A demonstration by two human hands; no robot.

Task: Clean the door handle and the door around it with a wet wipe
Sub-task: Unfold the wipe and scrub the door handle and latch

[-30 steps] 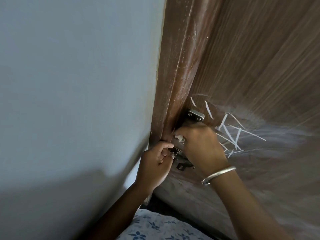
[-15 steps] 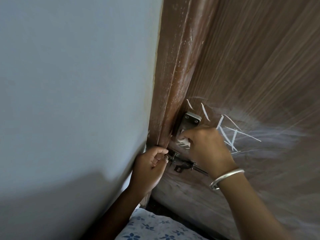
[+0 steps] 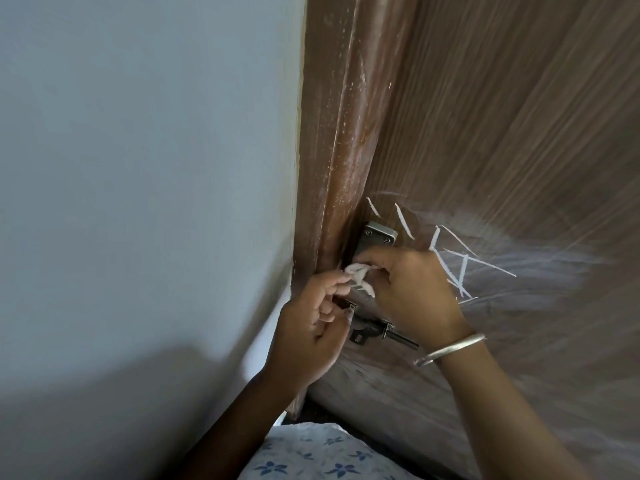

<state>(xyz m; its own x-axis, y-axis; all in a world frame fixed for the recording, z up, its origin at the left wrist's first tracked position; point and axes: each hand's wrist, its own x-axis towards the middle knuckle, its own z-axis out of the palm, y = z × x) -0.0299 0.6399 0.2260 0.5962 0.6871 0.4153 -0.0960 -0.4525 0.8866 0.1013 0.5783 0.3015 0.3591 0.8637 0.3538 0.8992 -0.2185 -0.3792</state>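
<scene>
A brown wood-grain door (image 3: 502,133) fills the right side, with white chalk-like marks (image 3: 457,261) and a hazy smear on it. A silver metal handle plate (image 3: 379,237) sits by the door's left edge; its lower part is hidden behind my right hand. My right hand (image 3: 412,292), with a silver bangle on the wrist, grips a crumpled white wet wipe (image 3: 358,277) just below the plate. My left hand (image 3: 311,327) pinches the wipe's left end with fingertips. A dark slide bolt (image 3: 381,330) runs below both hands.
The brown door frame (image 3: 332,150) stands between the door and a pale grey-blue wall (image 3: 138,168) on the left. Blue-flowered white fabric (image 3: 318,455) shows at the bottom edge.
My left hand has risen from the bolt's end to the wipe and now touches it. My right hand has shifted a little right, uncovering more of the bolt.
</scene>
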